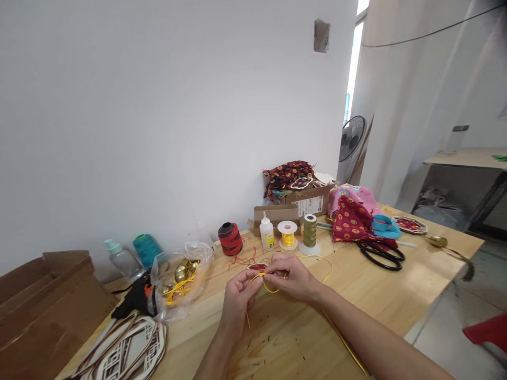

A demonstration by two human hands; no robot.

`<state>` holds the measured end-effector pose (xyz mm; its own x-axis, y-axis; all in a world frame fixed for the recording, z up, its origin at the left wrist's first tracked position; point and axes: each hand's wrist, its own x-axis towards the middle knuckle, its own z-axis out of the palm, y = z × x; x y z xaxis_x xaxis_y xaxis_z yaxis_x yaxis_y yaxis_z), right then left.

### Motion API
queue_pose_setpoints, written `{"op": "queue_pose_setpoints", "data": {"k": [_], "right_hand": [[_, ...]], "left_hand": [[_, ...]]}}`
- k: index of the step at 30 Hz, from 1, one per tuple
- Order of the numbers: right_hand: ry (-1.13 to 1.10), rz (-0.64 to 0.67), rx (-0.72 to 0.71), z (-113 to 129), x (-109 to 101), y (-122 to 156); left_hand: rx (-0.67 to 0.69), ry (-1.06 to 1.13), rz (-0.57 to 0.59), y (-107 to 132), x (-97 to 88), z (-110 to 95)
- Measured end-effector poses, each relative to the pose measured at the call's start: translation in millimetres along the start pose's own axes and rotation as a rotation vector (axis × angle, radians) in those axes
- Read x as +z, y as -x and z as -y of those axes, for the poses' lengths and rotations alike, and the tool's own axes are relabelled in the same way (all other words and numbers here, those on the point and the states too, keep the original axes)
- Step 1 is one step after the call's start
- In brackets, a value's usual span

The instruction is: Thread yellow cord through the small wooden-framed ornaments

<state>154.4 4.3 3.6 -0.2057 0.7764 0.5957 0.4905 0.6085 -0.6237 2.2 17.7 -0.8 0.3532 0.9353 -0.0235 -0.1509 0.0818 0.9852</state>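
While both hands meet over the middle of the table [301, 338], they pinch a thin yellow string [271, 291] between them. The left hand [240, 295] grips it with thumb and finger, and the right hand [291, 277] grips it too, close by. A small loop of string hangs under the fingers, and a short bit hangs below the left hand. More yellow string bends on the table to the right of the hands. Some also shows on the near side of the right arm, running down toward the table's near edge.

Just behind the fingers is a little red piece with a pale rim [257, 267]. I cannot tell if the fingers touch it. Past it, toward the back edge, stand a red and black spool [230, 240], a white glue bottle [268, 235], a yellow spool [288, 240] and a green spool [310, 229]. Brown boxes [311, 203] sit behind them by the wall.

On the right side are a red cloth bag [350, 219], some blue tape [382, 224] and scissors with black handles [382, 256]. A gold bell [438, 241] lies near the right edge.

To the left, a clear bag [202, 261] has gold bells and yellow string in it. A blue-green spool [146, 250] and a pump bottle [124, 263] stand behind the bag. Flat wooden frames [152, 343] lie near the front left corner, with a big cardboard box [51, 301] beside them.
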Motion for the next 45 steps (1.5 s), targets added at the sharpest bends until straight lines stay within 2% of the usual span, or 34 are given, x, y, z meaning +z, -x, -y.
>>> {"op": "queue_pose_setpoints", "data": {"k": [12,30,38,45], "right_hand": [[0.019,-0.045,-0.005,-4.9,3.3,0.8],[0.066,-0.031,-0.088,-11.5,2.6,2.1],[0.049,-0.133,-0.153,-23.0,4.5,2.4],[0.063,-0.154,-0.171,-18.5,3.5,0.5]], "left_hand": [[-0.025,0.029,0.075,-1.2,-1.3,2.6],[0.008,0.019,0.059,-1.4,-3.7,4.7],[0.002,-0.034,0.054,-3.7,-2.3,4.9],[-0.006,-0.058,0.009,-2.2,0.0,2.4]]}}
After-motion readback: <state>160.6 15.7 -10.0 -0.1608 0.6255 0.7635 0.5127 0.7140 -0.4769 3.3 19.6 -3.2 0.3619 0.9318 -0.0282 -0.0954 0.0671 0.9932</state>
